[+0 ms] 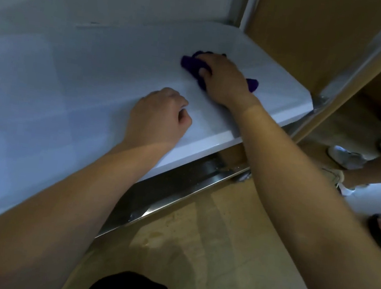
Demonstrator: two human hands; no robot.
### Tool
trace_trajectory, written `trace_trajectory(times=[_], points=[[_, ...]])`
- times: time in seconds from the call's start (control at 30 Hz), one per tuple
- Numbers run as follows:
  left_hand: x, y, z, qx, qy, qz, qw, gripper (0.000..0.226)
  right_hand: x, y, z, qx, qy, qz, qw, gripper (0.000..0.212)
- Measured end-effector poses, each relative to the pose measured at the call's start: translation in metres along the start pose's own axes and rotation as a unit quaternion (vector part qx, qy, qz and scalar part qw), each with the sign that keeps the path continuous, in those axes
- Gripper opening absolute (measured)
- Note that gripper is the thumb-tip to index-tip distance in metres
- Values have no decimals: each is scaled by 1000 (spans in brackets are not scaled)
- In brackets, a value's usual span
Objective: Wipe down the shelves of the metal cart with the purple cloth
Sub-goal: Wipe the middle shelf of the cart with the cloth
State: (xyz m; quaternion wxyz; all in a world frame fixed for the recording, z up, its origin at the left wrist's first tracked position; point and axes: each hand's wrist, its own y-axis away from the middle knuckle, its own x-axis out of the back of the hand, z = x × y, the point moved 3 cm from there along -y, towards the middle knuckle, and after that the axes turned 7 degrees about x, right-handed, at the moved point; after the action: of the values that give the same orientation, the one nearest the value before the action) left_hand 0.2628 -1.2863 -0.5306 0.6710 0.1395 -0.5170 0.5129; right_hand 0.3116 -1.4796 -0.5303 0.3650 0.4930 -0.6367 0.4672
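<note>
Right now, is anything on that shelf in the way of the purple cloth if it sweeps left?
Only the person's own left hand, resting on the shelf near its front edge, left of the purple cloth that the right hand holds. No other obstacle shows.

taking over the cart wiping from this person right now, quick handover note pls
Hands: the right hand grips the purple cloth and presses it on the white shelf near its far right corner. The left hand is curled, holds nothing, and rests on the same shelf by the front edge.
Done: cannot tell how much is wiped.
Left: likely the rest of this shelf leftward, then the lower metal shelf.
</note>
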Motion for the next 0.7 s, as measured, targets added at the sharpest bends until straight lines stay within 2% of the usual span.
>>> trace_trajectory(times=[0.07,0.13,0.27,0.33,0.5,0.6,0.7], points=[[0,1,-2,7,7,0,1000,31,0,12,-3,41,-3,17,999,41],[-2,0,-1,14,4,-6,1000,32,8,19,15,28,12,37,999,41],[-6,-1,7,19,-2,-12,1000,34,23,1,57,-117,35,44,991,40],[-5,-1,8,22,-7,-11,1000,33,17,-14,47,-146,40,36,988,41],[-4,2,6,15,-9,-4,1000,33,-8,-25,-23,31,-17,-21,999,42],[-4,4,5,18,2,-4,1000,32,-3,-12,-19,38,-12,-11,999,42],[-6,4,5,16,11,-10,1000,33,8,4,9,-4,15,28,999,42]])
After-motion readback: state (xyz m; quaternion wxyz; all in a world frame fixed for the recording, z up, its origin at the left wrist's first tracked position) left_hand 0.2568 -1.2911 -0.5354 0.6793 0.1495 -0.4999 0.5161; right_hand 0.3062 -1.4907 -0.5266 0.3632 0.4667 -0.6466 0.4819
